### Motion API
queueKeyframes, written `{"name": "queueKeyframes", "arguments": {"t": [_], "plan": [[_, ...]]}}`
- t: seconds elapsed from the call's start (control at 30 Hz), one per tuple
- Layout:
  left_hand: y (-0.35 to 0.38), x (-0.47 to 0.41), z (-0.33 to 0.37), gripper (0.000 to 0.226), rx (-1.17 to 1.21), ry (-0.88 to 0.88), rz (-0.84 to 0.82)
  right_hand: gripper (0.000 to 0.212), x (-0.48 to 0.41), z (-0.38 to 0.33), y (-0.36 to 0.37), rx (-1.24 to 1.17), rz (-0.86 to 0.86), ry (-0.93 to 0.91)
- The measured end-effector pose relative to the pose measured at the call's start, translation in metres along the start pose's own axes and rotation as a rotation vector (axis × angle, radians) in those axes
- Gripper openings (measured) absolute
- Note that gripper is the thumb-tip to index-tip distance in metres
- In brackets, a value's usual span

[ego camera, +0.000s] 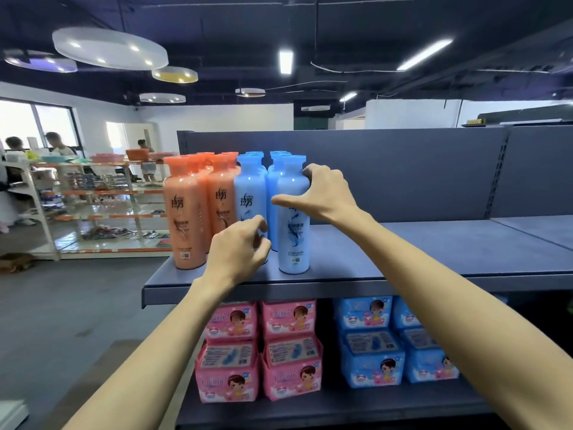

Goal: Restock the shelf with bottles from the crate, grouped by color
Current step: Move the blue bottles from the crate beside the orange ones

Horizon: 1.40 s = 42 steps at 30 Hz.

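Placement is the step in hand: my right hand (325, 193) wraps the shoulder of the front blue bottle (293, 237), thumb across its face and fingers curled round the back. The bottle stands upright on the grey shelf (434, 252), near the front edge. My left hand (238, 246) is low down with its fingers curled against the foot of the neighbouring blue bottle (249, 193); I cannot tell whether it grips that one or only steadies it. More blue bottles stand behind these two, and the orange bottles (186, 218) are bunched just to their left, so the colours are grouped.

I judge the next move to be nudging my bottle snug beside its neighbour, letting go without tipping it, then going back for another. The crate is out of sight. Pink packs (260, 352) and blue packs (372, 352) fill the shelf below.
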<state>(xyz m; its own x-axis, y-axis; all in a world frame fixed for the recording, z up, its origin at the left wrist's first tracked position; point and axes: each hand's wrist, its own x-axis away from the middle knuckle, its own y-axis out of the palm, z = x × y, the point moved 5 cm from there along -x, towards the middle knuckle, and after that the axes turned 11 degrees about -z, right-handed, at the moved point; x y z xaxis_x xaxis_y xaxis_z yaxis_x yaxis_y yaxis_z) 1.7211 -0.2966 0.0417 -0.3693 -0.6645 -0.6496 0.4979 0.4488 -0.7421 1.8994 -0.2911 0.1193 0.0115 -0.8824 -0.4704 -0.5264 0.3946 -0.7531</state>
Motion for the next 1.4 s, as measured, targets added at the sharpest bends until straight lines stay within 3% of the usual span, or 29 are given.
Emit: {"name": "queueKeyframes", "arguments": {"t": [0.23,0.4,0.93,1.13,1.4], "plan": [[0.010,0.003,-0.012,0.016,-0.017,0.000,-0.023,0.063,0.034,0.035,0.042,0.006,-0.290,0.067],[0.017,0.002,-0.012,0.011,-0.017,-0.008,-0.035,0.054,0.044,0.052,0.063,-0.051,-0.306,0.083],[0.016,0.001,-0.015,0.011,-0.021,-0.014,-0.069,0.066,0.011,0.051,0.089,-0.041,-0.340,0.142],[0.020,0.001,-0.016,0.011,-0.009,-0.007,-0.074,0.084,0.010,0.049,0.089,-0.047,-0.346,0.146],[0.020,0.007,-0.011,0.012,-0.022,-0.036,-0.096,0.075,0.023,0.044,0.084,-0.067,-0.316,0.184]]}}
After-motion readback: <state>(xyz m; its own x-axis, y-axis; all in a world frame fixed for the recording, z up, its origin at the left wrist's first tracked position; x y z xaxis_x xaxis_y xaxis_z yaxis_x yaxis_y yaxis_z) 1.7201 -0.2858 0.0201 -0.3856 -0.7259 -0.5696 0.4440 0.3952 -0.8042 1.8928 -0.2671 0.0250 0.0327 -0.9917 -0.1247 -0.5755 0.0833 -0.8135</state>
